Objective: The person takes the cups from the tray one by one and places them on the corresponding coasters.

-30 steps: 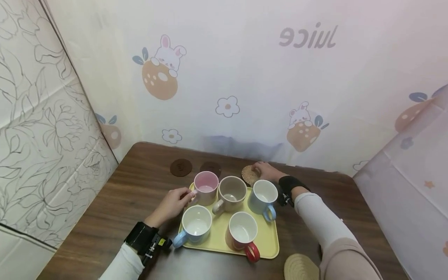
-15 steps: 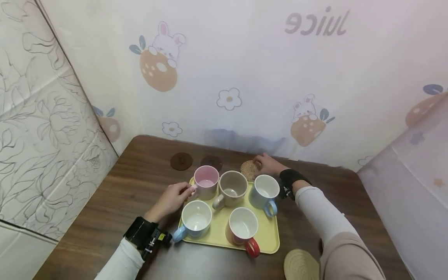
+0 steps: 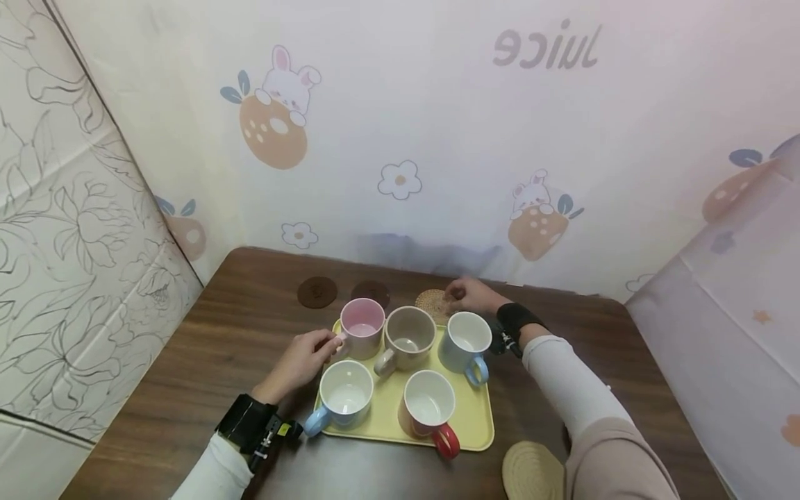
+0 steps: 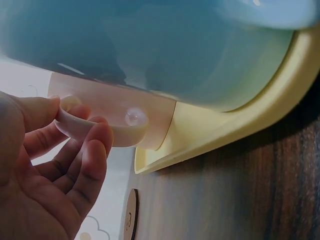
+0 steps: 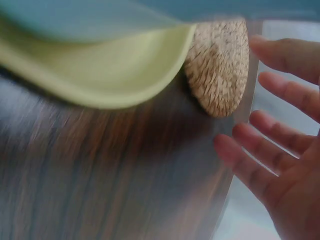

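Backing brown table (image 3: 206, 347), printed wall (image 3: 400, 132)

A: What colour is the tray (image 3: 480, 420)?

B: Pale yellow, against a dark brown tabletop (image 3: 206, 361) streaked with wood grain.

A: And the pink mug (image 3: 363, 332)?

B: Stronger pink inside, paler outside. The taupe mug (image 3: 409, 339) is greyish beige within and without, while the blue mugs (image 3: 465, 344) have white insides (so does the red-handled mug (image 3: 428, 399)).

A: Any pattern on the woven coaster (image 3: 431, 301)?

B: A tan, roughly plaited weave. The beige coaster (image 3: 531, 472) shows concentric rings; the round coasters (image 3: 317, 292) are dark brown.

A: And the wall covering (image 3: 350, 104)?

B: Off-white, printed with white bunnies, orange-tan fruits, blue leaves and outlined flowers. The side panel (image 3: 87, 222) carries grey line-drawn blooms.
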Tool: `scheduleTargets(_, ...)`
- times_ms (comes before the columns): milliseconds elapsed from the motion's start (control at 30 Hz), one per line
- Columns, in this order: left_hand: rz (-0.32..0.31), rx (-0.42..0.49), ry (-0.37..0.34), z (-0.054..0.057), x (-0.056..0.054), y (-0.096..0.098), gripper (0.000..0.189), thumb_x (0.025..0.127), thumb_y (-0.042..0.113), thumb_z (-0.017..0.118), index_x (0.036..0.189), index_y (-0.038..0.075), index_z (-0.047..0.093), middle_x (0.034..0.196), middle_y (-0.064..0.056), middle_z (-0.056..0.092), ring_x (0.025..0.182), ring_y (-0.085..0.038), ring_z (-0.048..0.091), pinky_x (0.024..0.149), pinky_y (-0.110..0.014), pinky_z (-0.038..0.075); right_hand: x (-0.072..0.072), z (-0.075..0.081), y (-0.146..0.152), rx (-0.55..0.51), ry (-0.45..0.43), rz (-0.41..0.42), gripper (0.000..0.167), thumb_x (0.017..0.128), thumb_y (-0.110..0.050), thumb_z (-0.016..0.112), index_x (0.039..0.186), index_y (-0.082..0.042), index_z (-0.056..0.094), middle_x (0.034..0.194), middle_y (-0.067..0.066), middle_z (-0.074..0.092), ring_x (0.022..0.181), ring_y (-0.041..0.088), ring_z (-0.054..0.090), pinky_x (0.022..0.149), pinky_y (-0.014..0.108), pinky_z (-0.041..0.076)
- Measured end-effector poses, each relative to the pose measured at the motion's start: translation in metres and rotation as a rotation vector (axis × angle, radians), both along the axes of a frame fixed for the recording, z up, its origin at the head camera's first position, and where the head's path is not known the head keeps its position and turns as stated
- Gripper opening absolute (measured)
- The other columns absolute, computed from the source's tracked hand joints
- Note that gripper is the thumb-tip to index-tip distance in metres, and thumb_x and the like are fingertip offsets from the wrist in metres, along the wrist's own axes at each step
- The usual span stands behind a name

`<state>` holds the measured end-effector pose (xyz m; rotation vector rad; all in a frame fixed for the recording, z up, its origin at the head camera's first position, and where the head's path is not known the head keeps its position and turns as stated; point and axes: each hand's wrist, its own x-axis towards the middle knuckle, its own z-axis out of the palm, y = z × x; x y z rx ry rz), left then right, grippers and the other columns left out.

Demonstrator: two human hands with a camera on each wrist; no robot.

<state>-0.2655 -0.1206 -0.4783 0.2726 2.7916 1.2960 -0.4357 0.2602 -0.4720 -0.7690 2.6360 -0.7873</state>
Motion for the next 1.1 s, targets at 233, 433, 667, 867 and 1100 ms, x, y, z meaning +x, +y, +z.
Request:
scheduleTargets(233,-0.04,0.002,0.003,0.0,-0.007,0.006,0.025,0.1,0.031,0.055,0.097,0.01,0.069,0.077,-0.004,0.063,0.069,-0.011,0.053,0.062,-0.026,0.044,0.017,0.005,0.021,0.091,0.011,0.009,0.022,0.091,-0.018,0.064,0.101,-0.001,0.074,0.104,0.014,0.07,0.099,0.03,0.065,0.088,0.044,0.051)
scheduleTargets(433,-0.072,0.001,0.013,-0.003,-0.008,0.005,0.025,0.1,0.03,0.055,0.099,0.009,0.069,0.078,-0.005,0.064,0.069,-0.011,0.053,0.064,-0.026,0.044,0.032,0.002,0.028,0.035,-0.066,-0.019,0.03,0.096,-0.014,0.057,0.119,0.003,0.066,0.118,0.02,0.068,0.112,0.036,0.063,0.097,0.05,0.048)
scheduleTargets(667,-0.052,0.006,0.049,0.002,-0.016,-0.004,0.025,0.1,0.028,0.055,0.099,0.007,0.069,0.078,-0.007,0.065,0.069,-0.013,0.054,0.064,-0.028,0.044,0.036,0.023,0.038,0.089,0.009,-0.224,0.036,0.096,-0.023,0.059,0.122,0.001,0.063,0.118,0.019,0.065,0.107,0.034,0.063,0.088,0.048,0.052)
scheduleTargets(867,-0.021,-0.024,0.029,0.004,-0.023,-0.01,0.025,0.101,0.026,0.054,0.104,0.006,0.069,0.084,-0.008,0.067,0.072,-0.015,0.055,0.066,-0.029,0.044,0.047,0.044,0.057,0.182,0.09,-0.225,0.034,0.096,-0.021,0.061,0.12,0.002,0.063,0.116,0.02,0.064,0.106,0.034,0.062,0.087,0.049,0.051)
scheduleTargets(1100,-0.02,-0.018,0.051,0.001,-0.034,-0.01,0.026,0.101,0.027,0.054,0.101,0.005,0.068,0.081,-0.008,0.066,0.071,-0.015,0.054,0.064,-0.028,0.043,0.071,0.058,0.076,0.201,0.145,-0.273,0.04,0.096,-0.029,0.061,0.122,0.002,0.062,0.122,0.023,0.06,0.115,0.038,0.057,0.095,0.054,0.046)
